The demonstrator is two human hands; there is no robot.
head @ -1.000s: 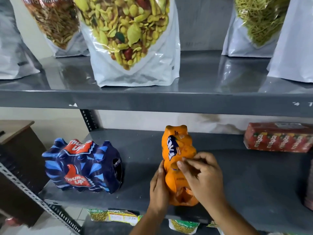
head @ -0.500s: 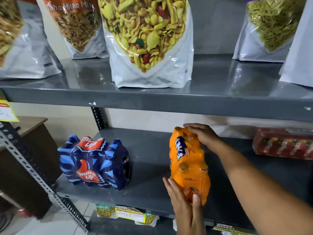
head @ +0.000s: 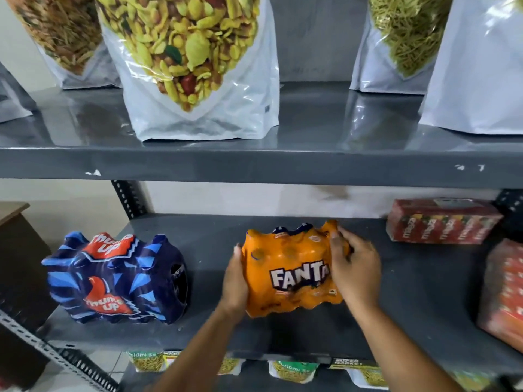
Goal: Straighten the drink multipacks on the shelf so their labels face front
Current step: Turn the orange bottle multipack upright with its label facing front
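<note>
An orange Fanta multipack (head: 291, 274) stands in the middle of the grey lower shelf (head: 410, 292), its white label turned to the front. My left hand (head: 235, 281) presses flat against its left side. My right hand (head: 352, 264) grips its right side and upper corner. To the left a blue Thums Up multipack (head: 113, 278) sits at a slight angle, its logo facing front. A red Maaza pack (head: 441, 220) lies at the back right, and another red multipack (head: 502, 292) is cut off at the right edge.
Above, the upper shelf (head: 254, 168) carries big white snack bags (head: 192, 66). Smaller snack packets (head: 294, 373) show on the shelf below. A perforated metal upright (head: 56, 360) runs along the lower left, next to a brown cabinet (head: 17, 278).
The Fanta pack has turned from end-on to broadside, so its label now faces front. My right hand came off the pack's far end onto its right side; my left hand moved from the near end to the left side.
</note>
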